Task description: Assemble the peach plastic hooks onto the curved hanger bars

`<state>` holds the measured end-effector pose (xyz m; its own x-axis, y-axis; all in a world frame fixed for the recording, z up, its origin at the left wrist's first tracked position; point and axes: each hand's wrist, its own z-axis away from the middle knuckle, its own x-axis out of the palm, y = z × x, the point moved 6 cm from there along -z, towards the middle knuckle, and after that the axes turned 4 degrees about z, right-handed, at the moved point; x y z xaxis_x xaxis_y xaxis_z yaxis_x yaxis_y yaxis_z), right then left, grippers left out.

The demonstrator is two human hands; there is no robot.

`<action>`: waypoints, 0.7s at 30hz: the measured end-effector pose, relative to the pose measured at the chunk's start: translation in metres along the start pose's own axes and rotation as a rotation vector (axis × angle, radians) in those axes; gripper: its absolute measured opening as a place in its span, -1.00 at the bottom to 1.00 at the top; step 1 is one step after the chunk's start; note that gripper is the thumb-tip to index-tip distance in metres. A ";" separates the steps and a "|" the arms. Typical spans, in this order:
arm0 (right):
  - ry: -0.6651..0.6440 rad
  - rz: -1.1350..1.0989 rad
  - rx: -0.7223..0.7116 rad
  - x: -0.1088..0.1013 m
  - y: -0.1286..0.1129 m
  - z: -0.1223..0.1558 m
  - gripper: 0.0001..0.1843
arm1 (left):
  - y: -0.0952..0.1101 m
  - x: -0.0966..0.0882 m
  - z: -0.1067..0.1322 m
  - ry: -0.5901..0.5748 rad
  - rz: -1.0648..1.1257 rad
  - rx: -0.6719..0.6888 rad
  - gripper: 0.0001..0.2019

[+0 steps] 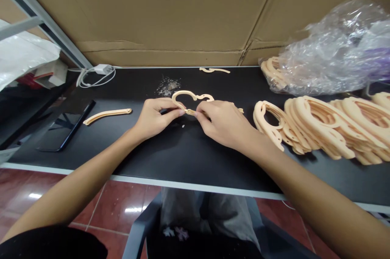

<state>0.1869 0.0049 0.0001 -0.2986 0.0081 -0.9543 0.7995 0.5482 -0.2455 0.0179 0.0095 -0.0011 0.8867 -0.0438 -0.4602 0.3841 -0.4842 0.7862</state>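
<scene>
A thin cream plastic frame piece (189,97) with a looped, curvy outline lies on the black table (170,153) at the middle. My left hand (154,117) pinches its near edge from the left, fingers closed on it. My right hand (224,122) pinches the same edge from the right, fingertips almost meeting the left ones. Part of the piece is hidden behind my right hand.
A row of overlapping cream frame pieces (323,127) lies to the right, with more under a clear plastic bag (335,55). A curved cream strip (106,115), a phone (68,127), a white charger cable (96,74), scrap bits (167,86) and another strip (215,70) lie about. Cardboard stands behind.
</scene>
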 end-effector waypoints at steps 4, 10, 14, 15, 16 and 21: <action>0.006 -0.235 0.052 0.000 0.008 -0.001 -0.77 | 0.005 0.000 0.002 0.001 -0.031 0.081 -0.87; -0.063 -0.391 0.005 -0.005 0.012 -0.002 -0.80 | 0.019 0.005 0.006 -0.061 -0.082 0.225 -0.89; -0.092 -0.404 0.029 -0.007 0.013 -0.001 -0.81 | 0.022 0.010 0.007 -0.125 -0.049 0.258 -0.88; -0.093 -0.404 0.038 -0.007 0.013 -0.001 -0.81 | 0.023 0.010 0.007 -0.122 -0.046 0.259 -0.88; -0.090 -0.401 0.043 -0.007 0.013 -0.001 -0.81 | 0.023 0.009 0.007 -0.115 -0.047 0.254 -0.88; -0.054 -0.332 -0.063 -0.011 0.005 0.000 -0.74 | 0.020 0.007 0.005 -0.085 -0.070 0.213 -0.87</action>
<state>0.1937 0.0073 0.0091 -0.5079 -0.2233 -0.8320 0.6288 0.5640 -0.5353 0.0305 -0.0053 0.0095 0.8317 -0.0724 -0.5504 0.3731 -0.6613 0.6508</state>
